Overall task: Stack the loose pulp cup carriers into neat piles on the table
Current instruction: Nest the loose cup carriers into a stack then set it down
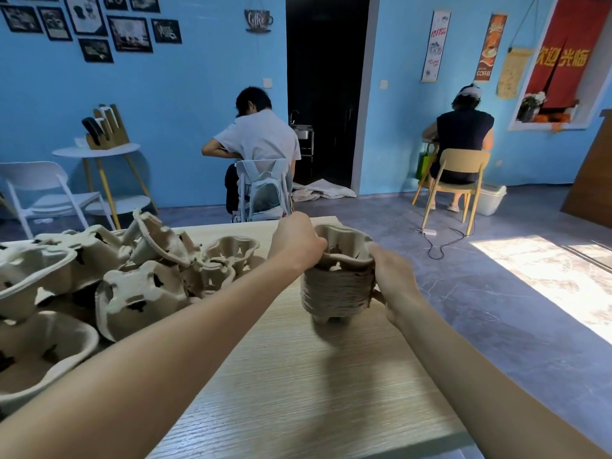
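Tall nested stack of beige ribbed moulded-pulp cup carriers [337, 286] standing upright on pale wood-grain table [298, 376], toward far right edge. Left hand [296, 241] clamped on stack's top left rim; right hand [390, 276] gripping stack's right side. Left of stack: jumbled heap of loose beige pulp carriers [132, 276], scalloped cups, fibrous matte surface, tilted every way.

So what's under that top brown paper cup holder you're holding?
A tall stack of nested brown pulp cup carriers, standing on the pale wooden table. Left hand and right hand cover its sides; the lower carriers' insides are hidden.
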